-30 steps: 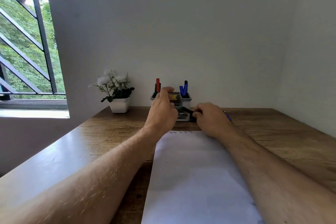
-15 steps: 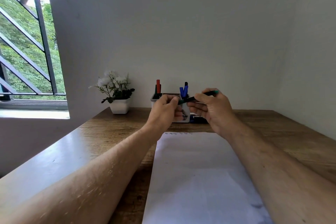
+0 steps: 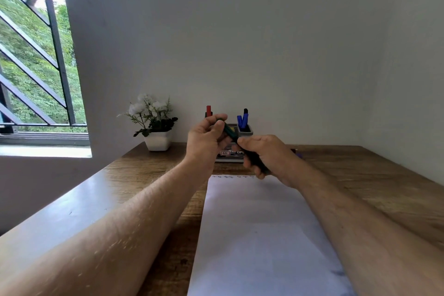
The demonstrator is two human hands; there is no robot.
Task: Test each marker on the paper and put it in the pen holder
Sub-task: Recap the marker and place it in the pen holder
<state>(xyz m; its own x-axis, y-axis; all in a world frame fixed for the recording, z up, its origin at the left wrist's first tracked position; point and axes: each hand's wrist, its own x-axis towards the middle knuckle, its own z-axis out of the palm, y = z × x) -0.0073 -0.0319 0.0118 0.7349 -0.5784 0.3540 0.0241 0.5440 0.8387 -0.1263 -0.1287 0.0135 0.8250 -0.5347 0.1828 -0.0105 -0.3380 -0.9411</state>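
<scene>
Looking left to right: window with dark diagonal bars (image 3: 55, 55) at far left, green foliage behind it. Next, a white pot of white flowers (image 3: 157, 138) stands on the back left of the wooden worktop (image 3: 360, 187), against the wall.

Left hand (image 3: 206, 140) is raised above the worktop in front of the pen holder (image 3: 236, 142), fingers curled, thumb and fingertips pinching the upper end of a dark green marker (image 3: 230, 132). The marker runs diagonally, high at the left, low at the right, held in the air between both hands, above the far edge of the paper. Cannot tell if the cap is on or off; that end is hidden by the left hand's fingers.

Pen holder sits at the back of the worktop by the wall, partly hidden by both hands. A red marker (image 3: 208, 111) stands upright in its left compartment; blue markers (image 3: 242, 120) lean in the right compartment, one with a black tip.

Right hand (image 3: 266, 156) is lower, fingers wrapped round the marker's lower barrel, over the paper's top edge.

White paper (image 3: 259, 235) lies flat on the worktop between the forearms, a row of small test marks (image 3: 231, 177) along its far edge. Something purple (image 3: 298, 153), small and blurred, lies on the worktop just behind the right hand.
</scene>
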